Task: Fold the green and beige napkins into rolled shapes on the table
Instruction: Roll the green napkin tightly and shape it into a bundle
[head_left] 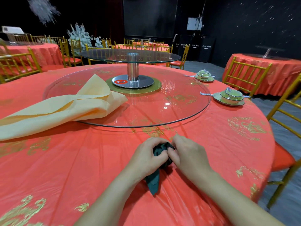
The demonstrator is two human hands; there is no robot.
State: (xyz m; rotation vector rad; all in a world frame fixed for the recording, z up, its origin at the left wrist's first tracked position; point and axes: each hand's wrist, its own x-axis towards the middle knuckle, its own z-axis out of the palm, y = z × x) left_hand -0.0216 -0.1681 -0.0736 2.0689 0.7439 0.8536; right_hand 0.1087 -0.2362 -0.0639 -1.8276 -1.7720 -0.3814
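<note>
The dark green napkin (158,151) is bunched into a tight roll between both hands on the red tablecloth, with a loose tail (153,181) trailing toward me. My left hand (144,158) curls round its left side. My right hand (187,152) pinches the top of the roll with fingers and thumb. Most of the roll is hidden by my fingers. The beige napkin (65,106) lies loosely crumpled at the left, half on the glass turntable and half on the cloth, untouched.
A large glass turntable (179,111) fills the table's middle, with a raised glass tier on a metal post (132,69). Two stacked bowl-and-plate sets (228,97) (204,75) sit at the right rim. Gold chairs (244,75) ring the table (65,168).
</note>
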